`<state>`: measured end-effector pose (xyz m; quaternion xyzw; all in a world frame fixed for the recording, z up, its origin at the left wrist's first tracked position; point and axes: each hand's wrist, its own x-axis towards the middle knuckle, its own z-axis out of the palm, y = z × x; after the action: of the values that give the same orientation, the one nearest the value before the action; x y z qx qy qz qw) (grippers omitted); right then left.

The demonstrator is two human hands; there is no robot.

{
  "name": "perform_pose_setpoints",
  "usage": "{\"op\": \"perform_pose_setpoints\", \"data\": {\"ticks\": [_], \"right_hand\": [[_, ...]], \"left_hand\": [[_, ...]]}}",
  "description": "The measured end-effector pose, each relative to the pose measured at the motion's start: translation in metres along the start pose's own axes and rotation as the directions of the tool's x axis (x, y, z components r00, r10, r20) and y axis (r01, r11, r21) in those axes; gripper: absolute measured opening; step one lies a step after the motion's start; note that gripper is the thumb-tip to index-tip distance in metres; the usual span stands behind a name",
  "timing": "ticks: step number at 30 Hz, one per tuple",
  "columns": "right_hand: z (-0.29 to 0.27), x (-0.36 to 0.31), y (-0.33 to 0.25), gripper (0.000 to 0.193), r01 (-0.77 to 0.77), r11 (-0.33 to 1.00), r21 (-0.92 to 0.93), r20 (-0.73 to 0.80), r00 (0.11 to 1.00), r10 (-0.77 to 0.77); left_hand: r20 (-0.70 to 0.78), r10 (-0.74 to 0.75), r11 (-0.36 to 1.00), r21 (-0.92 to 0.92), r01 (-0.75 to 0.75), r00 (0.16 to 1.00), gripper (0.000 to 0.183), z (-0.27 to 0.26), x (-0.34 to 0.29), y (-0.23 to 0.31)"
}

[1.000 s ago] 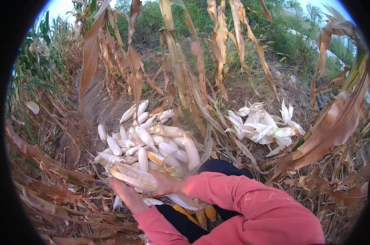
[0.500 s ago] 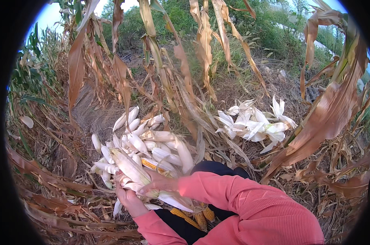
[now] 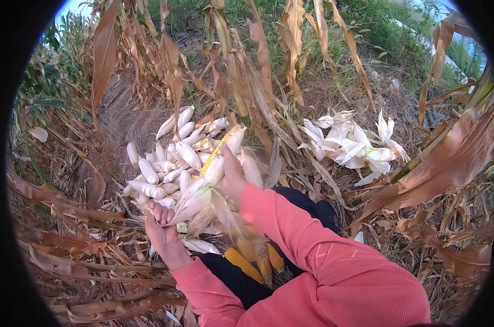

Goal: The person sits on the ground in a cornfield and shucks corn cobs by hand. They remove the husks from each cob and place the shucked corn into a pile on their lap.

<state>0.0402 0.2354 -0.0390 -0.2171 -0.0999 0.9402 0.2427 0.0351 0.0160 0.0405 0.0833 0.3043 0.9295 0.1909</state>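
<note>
— Corn ear [image 3: 217,163], half husked, is held up between both hands over the heap of unhusked ears [image 3: 165,158]; a strip of yellow kernels is laid bare along its upper side.

— How is it gripped?

— The base of the ear, with its pale husk leaves [image 3: 195,204], is clasped by the left hand [image 3: 161,226], the fingers curled shut round the leaves. The upper part is grasped by the right hand [image 3: 233,177], closed against the ear's side, though its fingertips are hidden behind the husk.

— What is found around it?

— Several bare yellow cobs [image 3: 255,261] are seen lying just below the hands, on a dark cloth [image 3: 307,210] partly covered by the pink sleeves. A second pile of stripped white husks [image 3: 350,144] is set well apart on the right. Dry brown maize stalks and leaves [image 3: 247,71] are spread all round, and green plants [image 3: 45,82] are seen at the left edge.
</note>
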Motion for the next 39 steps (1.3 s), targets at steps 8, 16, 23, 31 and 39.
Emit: {"op": "perform_pose_setpoints", "data": {"ticks": [8, 16, 23, 31, 39], "right_hand": [[0.015, -0.009, -0.017, 0.056, 0.290, 0.947, -0.135, 0.231, 0.939, -0.255], [0.040, -0.045, -0.022, 0.058, 0.599, 0.563, -0.570, 0.625, 0.760, -0.176], [0.035, -0.065, -0.011, 0.054, 0.392, 0.586, -0.709, 0.651, 0.684, 0.329], [0.013, -0.063, 0.010, 0.048, -0.017, 0.507, -0.862, 0.431, 0.503, 0.749], [0.025, -0.094, 0.016, 0.054, -0.145, 0.431, -0.890, 0.316, 0.484, 0.816]], "left_hand": [[-0.159, 0.213, 0.646, 0.763, -0.017, 0.964, 0.023, -0.019, -0.002, 0.015], [0.029, 0.585, -0.107, 0.993, 0.042, 0.810, 0.059, -0.018, -0.008, 0.037], [0.075, 0.163, 0.662, 0.731, -0.166, 0.984, 0.062, 0.011, 0.000, 0.000], [0.143, 0.019, 0.991, 0.131, -0.038, 0.990, 0.054, 0.027, 0.007, -0.007], [-0.056, 0.052, 0.998, -0.038, -0.054, 0.997, 0.035, 0.010, 0.005, 0.000]]}}
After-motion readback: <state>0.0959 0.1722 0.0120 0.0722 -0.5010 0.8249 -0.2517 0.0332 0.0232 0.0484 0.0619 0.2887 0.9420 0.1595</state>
